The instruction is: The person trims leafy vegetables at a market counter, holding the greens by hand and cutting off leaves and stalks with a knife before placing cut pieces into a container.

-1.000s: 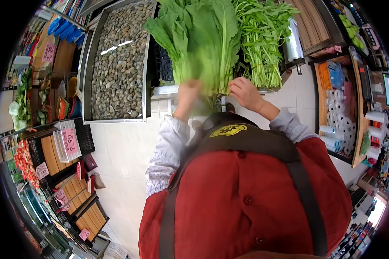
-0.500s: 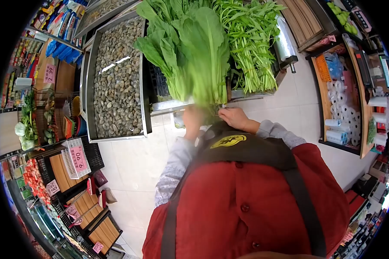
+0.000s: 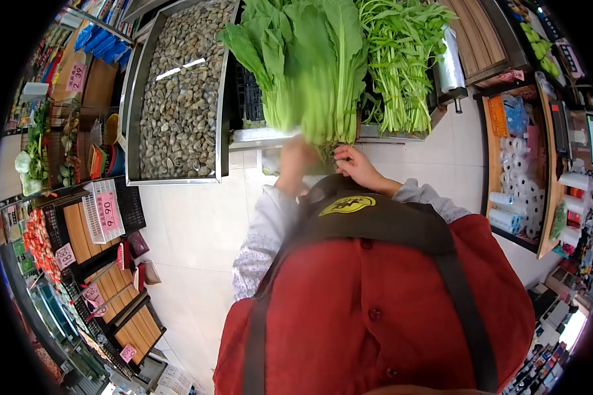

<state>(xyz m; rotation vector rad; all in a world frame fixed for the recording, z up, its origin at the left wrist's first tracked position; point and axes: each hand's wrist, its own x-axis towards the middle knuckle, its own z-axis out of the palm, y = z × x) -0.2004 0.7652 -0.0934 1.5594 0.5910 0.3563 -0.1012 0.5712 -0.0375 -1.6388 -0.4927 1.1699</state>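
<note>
Long leafy greens [image 3: 310, 72] lie in a bunch over the front edge of the stand, their stalk ends toward my body. At the left of those ends is my left hand [image 3: 295, 161], smeared by motion, so its fingers cannot be made out. My right hand [image 3: 362, 168] is closed at the root end of the stalks, its thumb and fingertips pinched together; what lies between them is too small to name. Thinner-leaved greens [image 3: 402, 79] rest beside the bunch on the right.
A metal tray of clams [image 3: 181, 99] stands left of the greens. A roll of clear bags [image 3: 449, 62] is mounted on the right. Farther right, a wooden shelf holds white rolls [image 3: 517, 164]. Crates with a pink price sign [image 3: 107, 210] are at the left.
Since a second ago my right hand has moved left to the stalk ends. My left hand stays near the stalks, still blurred. The view shifted and came back.
</note>
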